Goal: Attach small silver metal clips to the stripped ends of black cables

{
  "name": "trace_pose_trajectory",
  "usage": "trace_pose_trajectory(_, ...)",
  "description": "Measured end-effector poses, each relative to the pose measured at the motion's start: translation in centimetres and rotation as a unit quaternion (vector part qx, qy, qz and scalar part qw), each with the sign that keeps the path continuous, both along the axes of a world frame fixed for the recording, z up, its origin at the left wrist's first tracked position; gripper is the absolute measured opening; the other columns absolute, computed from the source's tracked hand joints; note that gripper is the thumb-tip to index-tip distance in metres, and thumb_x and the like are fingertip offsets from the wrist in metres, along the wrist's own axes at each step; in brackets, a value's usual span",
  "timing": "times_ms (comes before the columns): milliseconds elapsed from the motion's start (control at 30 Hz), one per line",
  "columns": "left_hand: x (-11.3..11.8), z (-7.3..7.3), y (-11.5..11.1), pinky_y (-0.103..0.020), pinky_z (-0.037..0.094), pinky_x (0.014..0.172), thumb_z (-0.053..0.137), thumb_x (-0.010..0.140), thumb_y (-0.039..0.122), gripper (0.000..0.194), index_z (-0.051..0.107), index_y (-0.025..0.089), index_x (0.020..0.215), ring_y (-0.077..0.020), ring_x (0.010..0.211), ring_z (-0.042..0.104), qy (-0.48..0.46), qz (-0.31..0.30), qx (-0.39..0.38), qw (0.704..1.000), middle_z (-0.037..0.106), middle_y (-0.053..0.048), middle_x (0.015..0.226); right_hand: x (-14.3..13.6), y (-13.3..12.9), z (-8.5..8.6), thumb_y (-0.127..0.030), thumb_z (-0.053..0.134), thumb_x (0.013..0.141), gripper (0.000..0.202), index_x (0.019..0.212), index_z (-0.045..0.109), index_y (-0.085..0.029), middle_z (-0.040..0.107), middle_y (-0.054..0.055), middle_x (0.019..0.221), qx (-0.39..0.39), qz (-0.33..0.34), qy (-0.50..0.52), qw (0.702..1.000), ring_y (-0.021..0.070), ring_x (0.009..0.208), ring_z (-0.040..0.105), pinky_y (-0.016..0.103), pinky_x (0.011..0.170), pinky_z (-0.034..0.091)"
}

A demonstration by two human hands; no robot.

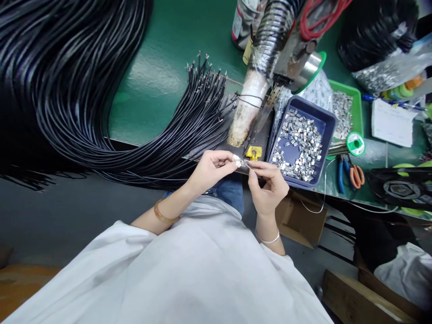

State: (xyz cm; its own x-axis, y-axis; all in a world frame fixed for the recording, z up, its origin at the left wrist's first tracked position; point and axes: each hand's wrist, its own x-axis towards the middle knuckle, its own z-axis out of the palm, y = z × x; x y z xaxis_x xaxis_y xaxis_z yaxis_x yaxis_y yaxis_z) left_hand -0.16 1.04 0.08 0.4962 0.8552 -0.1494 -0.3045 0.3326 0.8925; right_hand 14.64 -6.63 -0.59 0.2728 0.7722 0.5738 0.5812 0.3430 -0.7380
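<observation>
My left hand (216,168) is closed in a pinch, with white wrapping on a fingertip. A small metal piece (242,162), perhaps a connector, shows at its fingertips. Facing it, the fingers of my right hand (269,185) are pinched together, almost touching the left fingertips. What the right hand holds is too small to name. Just beyond the fingertips is a yellow fixture (254,153) on a dark work plate. Close by on the right, a dark blue tray (329,119) contains many small silvery metal shells (302,144).
Black cables (162,148) fan across the left, their stripped ends near a foil-wrapped duct (248,99). Rightward are a green tray (356,105), a solder spool (355,144), pliers (356,176), a paper pad (393,122) and a fan (401,189). A cardboard box (300,220) stands below the table.
</observation>
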Motion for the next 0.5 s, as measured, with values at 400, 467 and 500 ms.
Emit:
trace_pose_trajectory(400, 0.79, 0.2, 0.47, -0.022, 0.053, 0.064, 0.078, 0.063, 0.019, 0.007, 0.074, 0.014, 0.063, -0.0092, 0.059, 0.061, 0.016, 0.037, -0.006, 0.999, 0.07, 0.001, 0.063, -0.09, 0.55, -0.21, -0.012, 0.065, 0.087, 0.014, 0.091, 0.063, -0.025, 0.076, 0.003, 0.101, 0.026, -0.013, -0.097, 0.995, 0.0176, 0.094, 0.075, 0.033, 0.076, 0.063)
trace_pose_trajectory(467, 0.94, 0.13, 0.56, -0.022, 0.053, 0.064, 0.078, 0.062, 0.019, 0.006, 0.074, 0.014, 0.064, -0.0098, 0.059, 0.062, 0.018, 0.043, -0.007, 0.999, 0.071, 0.001, 0.063, -0.29, 0.71, -0.2, -0.012, 0.065, 0.087, 0.013, 0.09, 0.062, -0.024, 0.075, 0.003, 0.102, 0.016, -0.028, -0.082, 0.996, 0.017, 0.094, 0.074, 0.03, 0.07, 0.062)
trace_pose_trajectory(500, 0.99, 0.1, 0.61, -0.022, 0.054, 0.064, 0.078, 0.061, 0.019, 0.006, 0.075, 0.014, 0.064, -0.0101, 0.06, 0.062, 0.021, 0.046, -0.009, 0.999, 0.071, 0.0, 0.063, -0.38, 0.78, -0.19, -0.012, 0.065, 0.087, 0.013, 0.09, 0.063, -0.024, 0.075, 0.004, 0.101, 0.01, -0.031, -0.073, 0.997, 0.0164, 0.094, 0.073, 0.028, 0.067, 0.061)
